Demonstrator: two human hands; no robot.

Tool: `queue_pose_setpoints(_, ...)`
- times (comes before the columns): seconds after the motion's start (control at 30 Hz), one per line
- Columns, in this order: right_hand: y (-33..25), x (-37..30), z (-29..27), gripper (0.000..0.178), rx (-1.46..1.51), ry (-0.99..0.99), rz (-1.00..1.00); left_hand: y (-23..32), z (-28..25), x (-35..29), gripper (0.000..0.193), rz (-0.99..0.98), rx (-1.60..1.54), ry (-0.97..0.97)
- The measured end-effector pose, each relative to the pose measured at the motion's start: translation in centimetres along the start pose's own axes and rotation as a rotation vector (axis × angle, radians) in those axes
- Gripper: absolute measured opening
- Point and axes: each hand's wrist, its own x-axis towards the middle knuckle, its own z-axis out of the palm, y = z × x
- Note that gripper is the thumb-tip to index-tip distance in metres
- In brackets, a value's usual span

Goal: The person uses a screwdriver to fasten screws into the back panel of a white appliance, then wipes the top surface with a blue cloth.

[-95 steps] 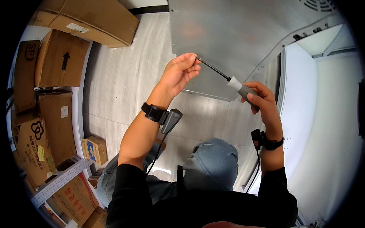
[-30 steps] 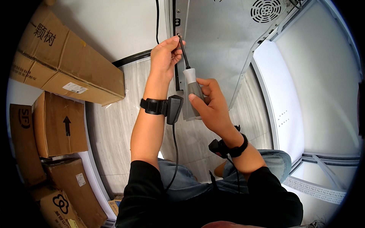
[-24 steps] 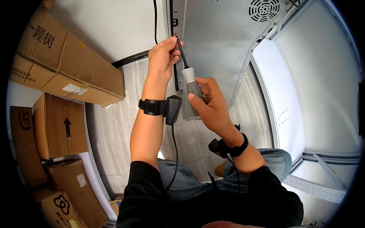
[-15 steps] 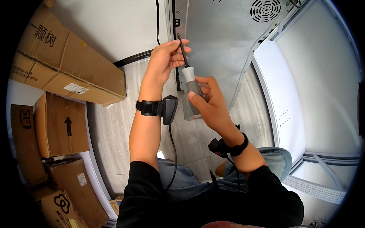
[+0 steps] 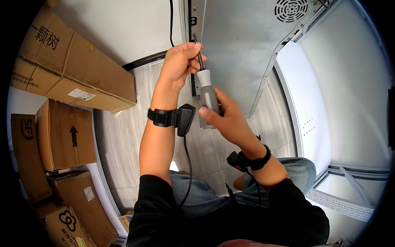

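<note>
At the bottom of the frame lie black sleeves (image 5: pixel 150 206). Near the centre, the right hand (image 5: pixel 229 118) curls around the grey handle of a screwdriver (image 5: pixel 209 98), thumb along its left side. Just above, the left hand (image 5: pixel 177 61) appears to pinch the dark shaft between thumb and fingers. The tip, at upper centre, reaches the left edge of a sheet-metal panel (image 5: pixel 238 49); whether it touches a screw is too small to tell. Good handling would mean light left-hand guidance, the shaft kept square to its seat, and steady pressure while turning. Farther off, upper left, stands a long cardboard box (image 5: pixel 98 70)
</note>
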Motion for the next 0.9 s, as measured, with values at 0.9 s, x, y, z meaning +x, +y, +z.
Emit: queue_pose_setpoints(0.9, -1.5, -0.6, -0.2, 0.043, 0.341, 0.045, 0.199, 0.1, 0.3, -0.4, 0.021, 0.033, -0.032, -0.09)
